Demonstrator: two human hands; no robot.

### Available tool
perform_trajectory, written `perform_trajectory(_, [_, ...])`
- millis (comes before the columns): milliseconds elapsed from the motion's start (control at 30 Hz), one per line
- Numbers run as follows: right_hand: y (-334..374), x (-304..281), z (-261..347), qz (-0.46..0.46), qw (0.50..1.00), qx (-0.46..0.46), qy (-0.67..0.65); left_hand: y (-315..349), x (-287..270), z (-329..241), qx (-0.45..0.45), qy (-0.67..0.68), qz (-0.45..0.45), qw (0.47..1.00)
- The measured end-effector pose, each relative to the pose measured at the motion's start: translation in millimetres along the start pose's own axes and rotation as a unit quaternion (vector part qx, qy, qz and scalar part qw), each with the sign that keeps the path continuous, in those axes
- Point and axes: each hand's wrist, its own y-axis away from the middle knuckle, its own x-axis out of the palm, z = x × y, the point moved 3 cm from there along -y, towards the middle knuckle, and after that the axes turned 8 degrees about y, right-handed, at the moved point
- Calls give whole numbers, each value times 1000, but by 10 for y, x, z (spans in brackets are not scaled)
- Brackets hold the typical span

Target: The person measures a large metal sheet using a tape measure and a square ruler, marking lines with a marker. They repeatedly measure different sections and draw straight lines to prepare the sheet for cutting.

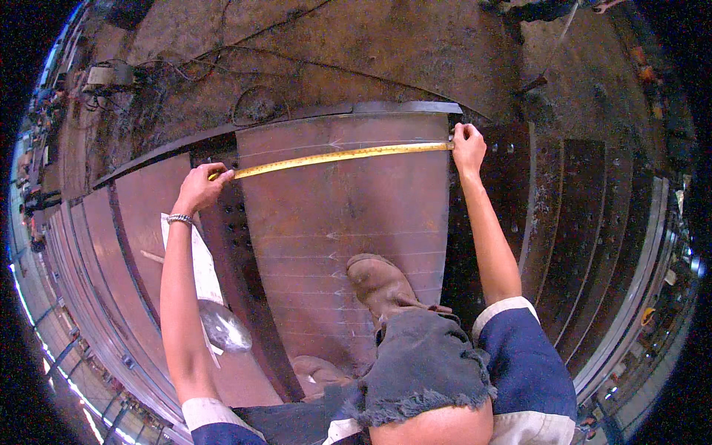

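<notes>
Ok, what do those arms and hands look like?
The left grip and right grip are bare hands, no gloves. A silvery bracelet circles the left wrist; none shows on the right. Dark-blue sleeves end in pale cuffs, leaving forearms bare.

Near the far edge of the brown metal plate (341,211), dull and faintly streaked, the tape measure (334,156) looks smooth. Beyond the left edge, a silvery oval piece (225,328) gleams. The boot (380,283) is matt; the grey cloth (423,363) (its hem frayed) looks coarse.
</notes>
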Motion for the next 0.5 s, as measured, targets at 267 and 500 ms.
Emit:
perform_trajectory(267, [-3,55,-34,67,996,29,50,-157,60,46,-19,-19,-7,1000])
perform_trajectory(500, [-34,79,-151,142,985,40,87,-243,109,77,-21,3,19,1000])
